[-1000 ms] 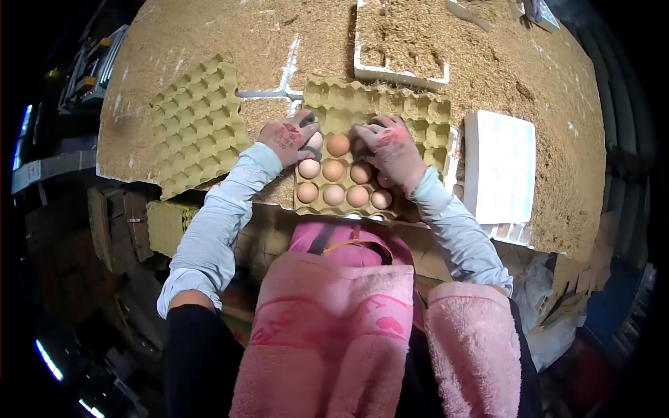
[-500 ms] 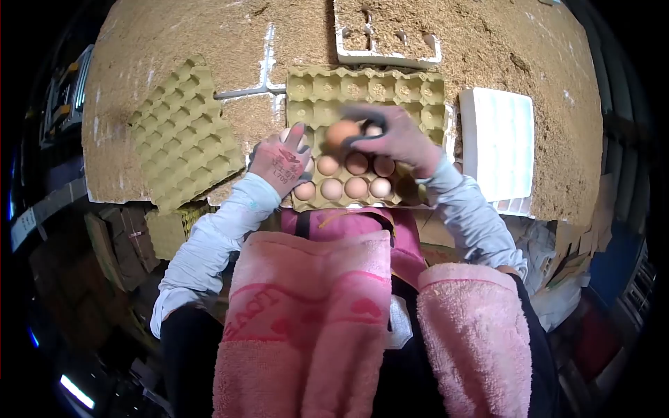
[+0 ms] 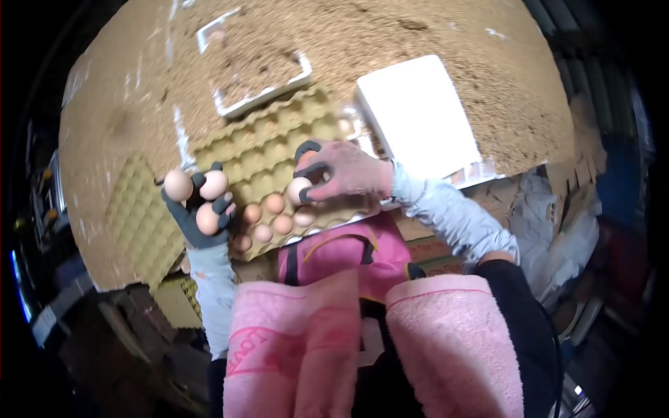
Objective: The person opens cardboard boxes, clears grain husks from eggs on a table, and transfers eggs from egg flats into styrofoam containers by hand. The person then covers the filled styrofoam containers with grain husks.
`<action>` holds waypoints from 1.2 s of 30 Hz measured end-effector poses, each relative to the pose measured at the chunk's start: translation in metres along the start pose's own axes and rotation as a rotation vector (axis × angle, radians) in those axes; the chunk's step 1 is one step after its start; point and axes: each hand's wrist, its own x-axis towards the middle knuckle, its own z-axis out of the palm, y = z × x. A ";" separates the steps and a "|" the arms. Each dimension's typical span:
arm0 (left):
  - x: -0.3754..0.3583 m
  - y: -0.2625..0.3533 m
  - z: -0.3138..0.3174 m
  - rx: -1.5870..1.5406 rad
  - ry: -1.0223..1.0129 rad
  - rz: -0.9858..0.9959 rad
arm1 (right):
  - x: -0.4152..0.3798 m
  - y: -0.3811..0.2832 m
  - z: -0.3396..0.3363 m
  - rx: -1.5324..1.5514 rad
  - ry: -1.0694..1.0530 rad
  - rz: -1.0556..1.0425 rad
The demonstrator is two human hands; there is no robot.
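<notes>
Eggs [image 3: 178, 184], three of them, ride in the left hand [image 3: 198, 221], gloved and part-open, palm up, fingers curled about them! Pale tan to light brown, those shells, smooth and rounded, held off the egg tray's [image 3: 240, 167] left side. A second tray [image 3: 143, 219], yellowish and bumpy, lies tilted at far left, its edge partly hidden by that hand. Into the middle: six more eggs, brown and paler, sit in the egg tray's near rows, with a husk-filled white tray [image 3: 258, 101] just beyond. Now the right hand [image 3: 346, 171], reaching in from the right, palm down, half-closed, a pale egg [image 3: 300, 190] between its dark fingertips and a browner one [image 3: 306, 157] by the upper fingers, blocking cups beneath. Right of it, a white box [image 3: 421, 115] on the husk-strewn surface [image 3: 516, 104].
</notes>
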 end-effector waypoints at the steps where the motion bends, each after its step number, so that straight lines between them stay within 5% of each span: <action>1: -0.012 -0.011 0.029 0.185 -0.052 0.086 | -0.021 0.003 -0.014 0.741 0.080 0.280; 2: -0.025 -0.022 0.058 0.366 -0.088 0.181 | -0.043 0.003 -0.027 1.041 0.271 0.319; 4: -0.023 -0.053 0.086 0.403 -0.360 0.173 | -0.084 0.018 -0.068 1.002 0.488 0.261; 5: -0.009 -0.074 0.094 0.152 -0.516 0.094 | -0.105 0.026 -0.088 0.970 0.593 0.233; 7: 0.005 -0.081 0.171 0.833 -0.967 0.516 | -0.123 0.062 -0.115 0.566 0.611 0.331; 11: 0.049 -0.123 0.230 1.651 -0.893 0.750 | -0.119 0.095 -0.130 -0.713 0.442 0.384; 12: 0.051 -0.119 0.240 1.799 -0.853 0.586 | -0.115 0.090 -0.134 -0.709 0.502 0.339; 15: 0.065 -0.120 0.258 1.822 -0.897 0.697 | -0.088 0.086 -0.150 -0.411 0.816 0.151; 17: 0.079 -0.133 0.283 1.452 -0.735 0.782 | -0.065 0.109 -0.157 -0.086 0.964 0.006; 19: 0.106 -0.173 0.307 0.973 -0.654 0.892 | -0.046 0.158 -0.150 -0.455 0.912 0.007; 21: 0.105 -0.204 0.312 1.494 -0.485 1.171 | -0.052 0.157 -0.140 -0.505 1.069 0.115; 23: 0.098 -0.201 0.293 1.460 -0.523 1.303 | -0.061 0.126 -0.140 -0.219 1.251 0.078; 25: 0.058 -0.138 0.253 1.245 -0.450 1.337 | -0.070 0.086 -0.124 -0.104 1.107 -0.011; 27: 0.035 -0.075 0.171 1.075 -0.522 1.094 | -0.064 0.028 -0.084 -0.129 0.762 -0.023; 29: -0.007 -0.025 0.080 1.138 -0.253 0.715 | -0.049 0.005 -0.020 -0.093 0.391 -0.172; 31: -0.035 -0.003 0.000 1.427 -0.194 0.566 | -0.028 -0.010 0.045 -0.365 0.199 -0.250; 33: -0.057 0.001 -0.043 1.953 -0.495 0.745 | -0.019 -0.024 0.084 -0.668 -0.161 -0.114; 35: -0.072 -0.017 -0.054 2.217 -0.505 0.489 | -0.024 -0.005 0.108 -0.826 0.072 -0.320; 36: -0.073 -0.028 -0.067 2.278 -0.479 0.469 | -0.023 -0.006 0.097 -0.671 0.066 -0.336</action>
